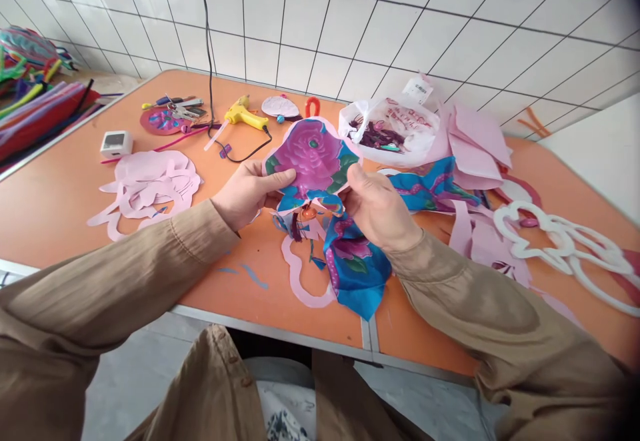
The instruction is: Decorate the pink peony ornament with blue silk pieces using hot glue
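Observation:
Both my hands hold up a cut-out fabric piece [313, 159] printed with a large magenta flower, green leaves and a pink edge, over the orange table [60, 208]. My left hand [249, 192] pinches its left edge, thumb on top. My right hand [379, 208] grips its right lower edge with fingers curled. Blue flowered cloth [356, 264] hangs and lies just beneath the piece, between my wrists.
A yellow glue gun [243, 115] with a black cord lies at the back, beside scissors [175, 104] and a small white box [116, 142]. Pink paper offcuts [150, 184] sit left; a plastic bag [393, 131], pink sheets and white foam cut-outs [560, 244] crowd the right. Pipe cleaners [35, 104] lie far left.

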Tool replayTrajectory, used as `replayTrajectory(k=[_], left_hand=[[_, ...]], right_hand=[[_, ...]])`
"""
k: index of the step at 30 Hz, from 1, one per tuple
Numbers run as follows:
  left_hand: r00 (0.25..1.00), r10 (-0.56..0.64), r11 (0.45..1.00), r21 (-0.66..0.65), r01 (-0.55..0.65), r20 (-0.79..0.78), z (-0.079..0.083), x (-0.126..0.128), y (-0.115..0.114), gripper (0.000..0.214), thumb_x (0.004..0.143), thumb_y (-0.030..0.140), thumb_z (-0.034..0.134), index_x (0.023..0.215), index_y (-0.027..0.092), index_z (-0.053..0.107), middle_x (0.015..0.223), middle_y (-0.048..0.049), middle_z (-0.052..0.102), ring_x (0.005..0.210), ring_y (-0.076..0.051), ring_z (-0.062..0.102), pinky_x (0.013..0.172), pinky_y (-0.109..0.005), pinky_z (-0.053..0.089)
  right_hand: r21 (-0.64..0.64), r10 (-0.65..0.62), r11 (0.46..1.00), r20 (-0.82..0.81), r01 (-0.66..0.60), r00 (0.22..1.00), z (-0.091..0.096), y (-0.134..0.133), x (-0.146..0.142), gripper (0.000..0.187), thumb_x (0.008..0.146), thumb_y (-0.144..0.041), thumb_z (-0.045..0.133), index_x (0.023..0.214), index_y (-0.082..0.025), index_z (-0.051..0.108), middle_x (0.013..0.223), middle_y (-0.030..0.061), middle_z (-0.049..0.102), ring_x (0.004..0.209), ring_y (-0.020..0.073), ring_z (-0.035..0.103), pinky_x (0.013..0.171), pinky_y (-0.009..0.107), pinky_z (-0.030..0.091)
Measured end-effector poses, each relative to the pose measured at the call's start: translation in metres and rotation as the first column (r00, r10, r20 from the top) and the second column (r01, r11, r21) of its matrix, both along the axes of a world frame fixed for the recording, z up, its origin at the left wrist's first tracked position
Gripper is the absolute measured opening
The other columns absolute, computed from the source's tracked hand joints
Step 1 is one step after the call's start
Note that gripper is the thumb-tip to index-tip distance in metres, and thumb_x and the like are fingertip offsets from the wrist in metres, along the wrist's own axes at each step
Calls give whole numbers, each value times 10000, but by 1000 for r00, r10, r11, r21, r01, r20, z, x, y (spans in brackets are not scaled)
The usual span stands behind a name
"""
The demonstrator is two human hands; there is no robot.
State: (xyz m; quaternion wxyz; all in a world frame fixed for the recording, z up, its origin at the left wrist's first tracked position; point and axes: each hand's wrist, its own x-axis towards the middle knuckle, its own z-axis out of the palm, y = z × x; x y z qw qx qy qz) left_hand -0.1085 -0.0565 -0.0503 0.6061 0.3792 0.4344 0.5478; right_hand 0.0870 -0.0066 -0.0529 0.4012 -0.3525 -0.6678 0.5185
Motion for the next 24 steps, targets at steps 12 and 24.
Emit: replayTrajectory(k=[12,24], left_hand=[[996,94,995,41,-94,6,-3,-2,4,355,571,398,911,636,140,676,637,-44,708,537,-164,649,515,-273,518],[998,55,997,48,-55,12,-1,3,-1,330,595,388,901,639,137,691,639,-36,705,544,-152,642,518,-268,551]], right_hand=[[-88,86,992,-29,-89,996,0,1,5,581,744,-807,618,661,-235,676,591,21,641,515,153,572,479,308,401],[-35,59,998,113,-56,992,2,-6,-1,359,735,-478,787,548,-220,621,515,15,640,467,133,557,432,275,441]])
